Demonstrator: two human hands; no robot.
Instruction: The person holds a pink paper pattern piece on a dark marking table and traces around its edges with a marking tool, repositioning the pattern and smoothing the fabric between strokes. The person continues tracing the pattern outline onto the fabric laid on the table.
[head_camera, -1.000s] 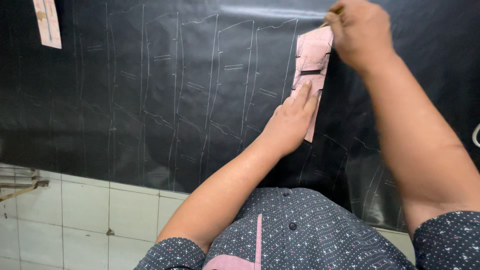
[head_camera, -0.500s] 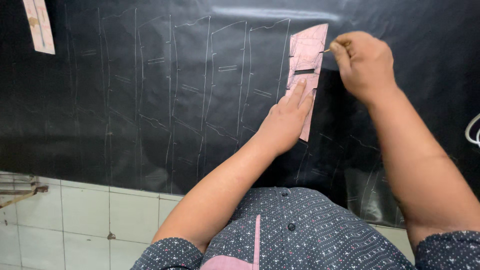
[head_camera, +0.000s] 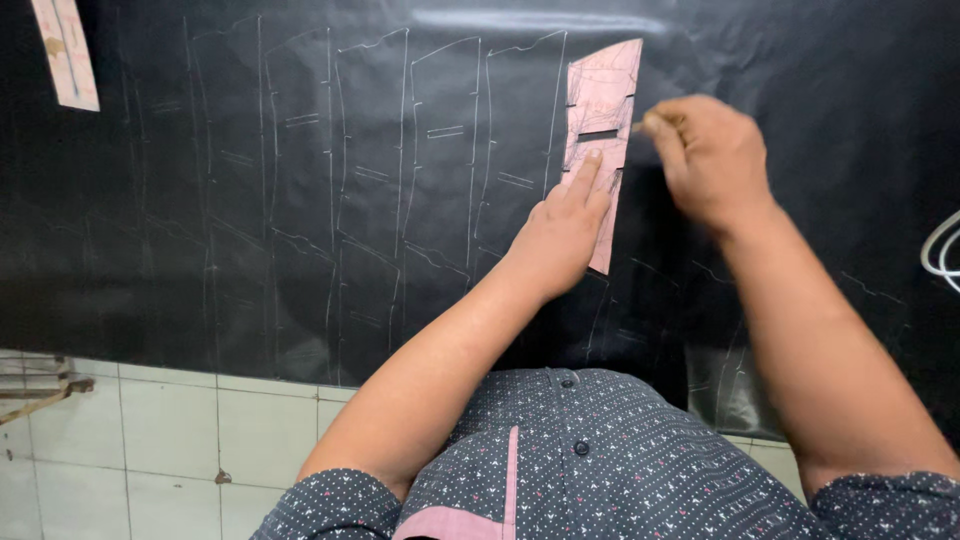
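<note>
My left hand (head_camera: 560, 225) is flat on the pink template (head_camera: 603, 120), fingers spread and pressing down on its lower half, fingertips just below the narrow slot cut through it. That template lies long and narrow on the black sheet (head_camera: 200, 250), up at about one o'clock from my chest, tilted a little so its top leans right. My right hand (head_camera: 708, 155) sits at three o'clock from the template, right against its edge, fingers pinched tight around a thin marking tool (head_camera: 640, 127); only the tip shows, poking toward the template's right side level with the slot, and it is too blurred to tell what kind it is. To the left, from nine to eleven o'clock, a row of pale traced outlines (head_camera: 400, 180) runs across the black sheet, each with the same shape as the template. A second pink strip (head_camera: 65, 50) lies far off at ten o'clock. Pale tiled floor (head_camera: 130, 440) shows below the sheet's near edge.
</note>
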